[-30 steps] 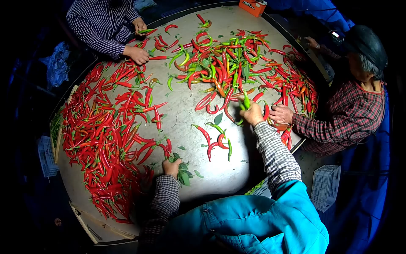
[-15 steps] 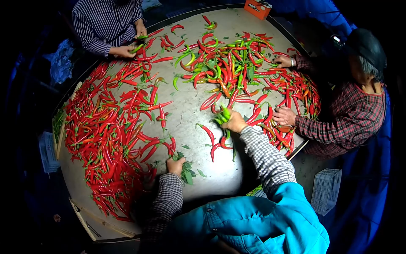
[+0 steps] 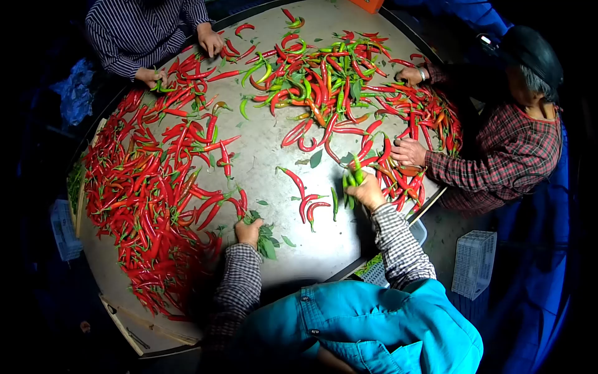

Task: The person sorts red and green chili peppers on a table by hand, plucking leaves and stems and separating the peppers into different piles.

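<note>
My right hand (image 3: 369,192) is closed around several green chili peppers (image 3: 354,181), held over the table just left of the red pile at the right. A few red chili peppers (image 3: 300,181) and one green chili lie on the bare metal to its left. On the near left, my left hand (image 3: 247,232) is closed on a bunch of green leaves (image 3: 268,243), which stick out to its right. Its fingertips are partly hidden. A big heap of red chili peppers (image 3: 149,206) spreads out left of that hand.
A mixed pile of red and green chilies (image 3: 324,81) covers the far middle of the table (image 3: 268,168). One co-worker (image 3: 143,37) handles peppers at the far left, another (image 3: 511,143) at the right. Plastic crates (image 3: 473,265) stand beside the table.
My right hand has moved right and slightly nearer with the green peppers, uncovering a leaf. My left hand stays at its spot. The far-left co-worker's hands have moved apart. The whole view has shifted slightly.
</note>
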Demonstrator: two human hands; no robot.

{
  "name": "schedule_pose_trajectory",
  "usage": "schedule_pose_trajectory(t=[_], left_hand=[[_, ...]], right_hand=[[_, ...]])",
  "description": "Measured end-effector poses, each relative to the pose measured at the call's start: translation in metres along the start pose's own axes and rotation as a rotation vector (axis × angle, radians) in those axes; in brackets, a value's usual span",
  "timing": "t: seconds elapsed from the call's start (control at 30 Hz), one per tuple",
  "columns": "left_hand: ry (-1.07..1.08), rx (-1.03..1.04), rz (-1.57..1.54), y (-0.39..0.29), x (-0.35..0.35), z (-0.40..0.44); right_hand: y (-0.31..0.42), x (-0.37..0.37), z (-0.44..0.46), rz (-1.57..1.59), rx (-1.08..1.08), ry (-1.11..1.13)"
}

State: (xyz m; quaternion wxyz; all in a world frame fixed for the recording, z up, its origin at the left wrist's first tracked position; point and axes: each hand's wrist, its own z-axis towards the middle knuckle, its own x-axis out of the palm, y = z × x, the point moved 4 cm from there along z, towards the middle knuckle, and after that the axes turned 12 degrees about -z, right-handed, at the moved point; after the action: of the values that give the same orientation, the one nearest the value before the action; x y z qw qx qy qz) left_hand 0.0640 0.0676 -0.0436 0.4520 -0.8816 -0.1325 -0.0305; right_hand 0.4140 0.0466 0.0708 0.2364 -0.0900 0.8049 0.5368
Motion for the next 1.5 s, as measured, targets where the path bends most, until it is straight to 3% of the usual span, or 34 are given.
schedule_pose_trajectory(t=[0.03,0.1,0.37,0.57,0.63,0.83,0.9,1.17,1.23,1.37,1.43,1.5], left_hand=[[0.002,-0.001,0.0,0.001,-0.001,0.001],[0.013,0.0,0.02,0.002,-0.002,0.002],[-0.008,0.022,-0.007,-0.01,0.005,-0.01],[-0.008,-0.031,0.025,-0.01,0.005,-0.008],[-0.004,-0.029,0.031,-0.008,0.003,-0.006],[0.012,0.06,0.031,-0.004,0.001,-0.002],[0.003,-0.015,0.027,-0.003,0.0,-0.001],[0.001,-0.026,0.044,-0.005,0.0,-0.001],[-0.002,-0.027,0.063,-0.006,0.002,-0.003],[-0.025,-0.047,0.064,-0.008,0.003,-0.006],[-0.012,-0.047,0.077,-0.006,0.001,-0.003],[-0.015,0.019,0.074,-0.005,0.001,-0.001]], right_hand=[[-0.001,0.0,-0.009,-0.346,-0.058,-0.062],[0.008,0.008,-0.022,-0.835,0.068,-0.07],[0.004,0.049,-0.029,-0.952,-0.038,-0.16],[0.005,0.051,-0.036,-0.964,-0.133,-0.163],[0.0,0.046,-0.033,-0.915,0.053,-0.041],[-0.017,0.041,-0.043,-0.958,0.097,-0.05],[-0.018,0.043,-0.044,-0.981,-0.012,-0.111],[-0.016,0.029,-0.057,-0.854,-0.09,-0.12],[0.003,0.023,-0.069,-0.729,-0.334,-0.27],[0.021,0.018,-0.086,-0.681,-0.488,-0.328],[0.027,0.014,-0.092,-0.641,-0.503,-0.336],[0.029,0.009,-0.097,-0.405,-0.45,-0.306]])
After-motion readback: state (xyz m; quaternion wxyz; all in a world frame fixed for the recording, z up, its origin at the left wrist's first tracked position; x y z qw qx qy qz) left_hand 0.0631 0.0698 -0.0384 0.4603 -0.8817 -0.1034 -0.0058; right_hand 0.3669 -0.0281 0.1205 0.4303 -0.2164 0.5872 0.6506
